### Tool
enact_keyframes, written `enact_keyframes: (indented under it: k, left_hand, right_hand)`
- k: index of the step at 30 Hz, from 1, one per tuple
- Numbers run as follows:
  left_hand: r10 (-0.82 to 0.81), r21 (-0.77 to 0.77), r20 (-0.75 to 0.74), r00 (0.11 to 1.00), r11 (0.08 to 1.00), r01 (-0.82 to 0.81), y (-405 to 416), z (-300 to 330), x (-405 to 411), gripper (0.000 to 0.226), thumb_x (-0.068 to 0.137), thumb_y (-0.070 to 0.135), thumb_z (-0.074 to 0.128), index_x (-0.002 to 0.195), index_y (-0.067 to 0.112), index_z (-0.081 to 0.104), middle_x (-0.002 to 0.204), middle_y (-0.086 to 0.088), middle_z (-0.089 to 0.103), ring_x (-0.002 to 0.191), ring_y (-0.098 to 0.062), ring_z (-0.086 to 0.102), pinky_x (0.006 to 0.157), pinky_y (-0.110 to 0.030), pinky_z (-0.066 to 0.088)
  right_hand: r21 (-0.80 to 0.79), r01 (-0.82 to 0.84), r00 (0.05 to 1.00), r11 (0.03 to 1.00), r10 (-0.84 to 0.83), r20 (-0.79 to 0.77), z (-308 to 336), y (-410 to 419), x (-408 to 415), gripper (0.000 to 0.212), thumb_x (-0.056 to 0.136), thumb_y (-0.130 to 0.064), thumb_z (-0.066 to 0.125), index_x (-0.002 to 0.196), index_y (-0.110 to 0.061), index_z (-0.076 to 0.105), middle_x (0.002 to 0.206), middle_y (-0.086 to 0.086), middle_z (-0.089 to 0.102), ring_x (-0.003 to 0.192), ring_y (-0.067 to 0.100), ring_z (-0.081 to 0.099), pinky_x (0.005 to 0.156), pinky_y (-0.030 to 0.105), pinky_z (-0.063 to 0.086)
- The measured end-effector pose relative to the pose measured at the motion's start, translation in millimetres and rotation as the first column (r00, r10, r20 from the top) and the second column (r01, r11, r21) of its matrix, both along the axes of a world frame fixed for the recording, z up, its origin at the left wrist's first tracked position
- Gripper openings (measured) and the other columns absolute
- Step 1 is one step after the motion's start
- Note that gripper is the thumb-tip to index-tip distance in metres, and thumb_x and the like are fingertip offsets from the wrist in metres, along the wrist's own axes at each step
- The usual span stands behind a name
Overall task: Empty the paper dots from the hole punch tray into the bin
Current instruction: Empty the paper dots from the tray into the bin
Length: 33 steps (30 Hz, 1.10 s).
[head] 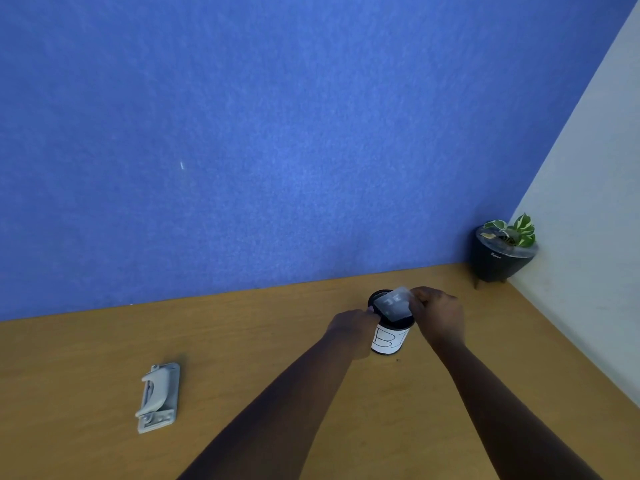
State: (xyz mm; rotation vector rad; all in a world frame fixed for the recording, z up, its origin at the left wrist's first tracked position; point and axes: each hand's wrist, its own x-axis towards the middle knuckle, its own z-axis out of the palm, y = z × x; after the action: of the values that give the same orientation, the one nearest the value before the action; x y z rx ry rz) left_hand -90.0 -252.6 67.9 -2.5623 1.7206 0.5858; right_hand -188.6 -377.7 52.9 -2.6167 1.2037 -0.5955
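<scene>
A small black bin (390,336) with a white hand-lettered label stands on the wooden desk. Over its open top I hold a clear plastic hole punch tray (394,304), tilted. My right hand (438,311) grips the tray's right edge. My left hand (355,323) pinches its left end by the bin's rim. The grey hole punch (159,396) lies on the desk far to the left, away from both hands. Whether paper dots are in the tray I cannot tell.
A blue partition wall stands behind the wooden desk (259,341). A white wall closes the right side. In the back right corner a black pot with a green-and-white plant (502,252) stands on small legs.
</scene>
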Motion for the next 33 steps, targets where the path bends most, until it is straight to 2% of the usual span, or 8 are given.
enact_keyframes:
  k: [5,8,12,15,19,25,29,33]
  left_hand:
    - [0.008,0.016,0.016,1.000,1.000,-0.008,-0.8,0.7,-1.0,0.067,0.088,0.001,0.052,0.148,0.014,0.027,0.144,-0.011,0.046,0.123,-0.031,0.051,0.094,-0.040,0.048]
    - [0.012,0.022,0.021,1.000,1.000,-0.012,-0.9,1.1,-1.2,0.068,0.088,0.002,0.052,0.149,0.014,0.025,0.142,-0.011,0.048,0.123,-0.030,0.051,0.095,-0.040,0.048]
    - [0.023,0.013,0.004,1.000,1.000,-0.023,-1.6,1.4,-0.4,0.068,0.088,0.002,0.050,0.149,0.015,0.024,0.138,-0.012,0.052,0.120,-0.031,0.053,0.091,-0.038,0.048]
    - [0.029,0.010,-0.001,1.000,1.000,-0.029,-2.6,1.2,-0.5,0.068,0.088,0.002,0.051,0.149,0.015,0.024,0.136,-0.013,0.052,0.120,-0.030,0.053,0.089,-0.037,0.049]
    - [0.039,0.022,0.002,0.999,0.999,-0.039,-3.1,0.4,-0.9,0.067,0.089,0.003,0.050,0.149,0.017,0.024,0.139,-0.012,0.049,0.122,-0.031,0.052,0.092,-0.038,0.048]
    - [0.022,0.030,0.027,0.999,0.999,-0.022,-3.3,1.2,-1.1,0.064,0.089,0.004,0.051,0.147,0.014,0.027,0.140,-0.013,0.049,0.123,-0.030,0.051,0.095,-0.039,0.047]
    - [0.020,0.021,0.036,0.999,1.000,-0.021,-2.2,2.0,-1.7,0.063,0.089,0.004,0.051,0.147,0.013,0.028,0.140,-0.013,0.048,0.122,-0.030,0.051,0.096,-0.040,0.047]
    - [0.005,0.024,0.040,0.999,1.000,-0.006,-2.1,1.4,-1.5,0.061,0.088,0.002,0.050,0.145,0.013,0.031,0.141,-0.011,0.048,0.121,-0.029,0.052,0.093,-0.040,0.048]
  right_hand:
    - [-0.030,-0.054,0.996,0.998,0.056,0.063,-6.0,1.8,-3.8,0.021,0.089,-0.013,0.055,0.099,-0.007,0.072,0.097,0.013,0.074,0.081,0.029,0.067,0.068,0.032,0.050]
    - [-0.011,-0.047,0.994,0.999,0.048,0.097,-7.8,-0.4,-4.9,0.019,0.088,-0.013,0.057,0.094,-0.006,0.073,0.091,0.014,0.075,0.077,0.030,0.066,0.065,0.032,0.050]
    - [0.284,0.050,0.965,0.958,-0.119,0.232,-7.7,-11.2,-6.3,0.022,0.087,-0.023,0.061,0.097,-0.009,0.076,0.084,0.014,0.075,0.073,0.027,0.067,0.063,0.027,0.049]
    - [0.475,0.035,0.920,0.879,-0.214,0.329,-6.8,-19.6,-6.2,0.026,0.086,-0.021,0.064,0.100,-0.002,0.074,0.088,0.023,0.074,0.084,0.037,0.069,0.083,0.050,0.055]
    - [0.567,0.016,0.888,0.823,-0.273,0.371,-6.1,-22.5,-7.5,0.027,0.085,-0.018,0.065,0.102,0.003,0.071,0.091,0.025,0.072,0.082,0.037,0.069,0.086,0.053,0.055]
    - [0.453,-0.018,0.895,0.891,-0.188,0.404,-1.2,-14.1,-14.1,0.026,0.086,-0.016,0.064,0.104,0.000,0.072,0.094,0.021,0.074,0.081,0.032,0.069,0.083,0.050,0.055]
    - [0.179,-0.056,0.957,0.982,0.001,0.291,-0.9,-7.8,-18.1,0.023,0.087,-0.017,0.062,0.102,-0.005,0.074,0.094,0.012,0.076,0.075,0.017,0.063,0.067,0.026,0.044]
    - [0.088,-0.068,0.942,0.994,0.035,0.335,-2.8,-5.1,-20.3,0.020,0.086,-0.014,0.064,0.100,-0.004,0.074,0.097,0.013,0.076,0.082,0.025,0.070,0.072,0.031,0.051]
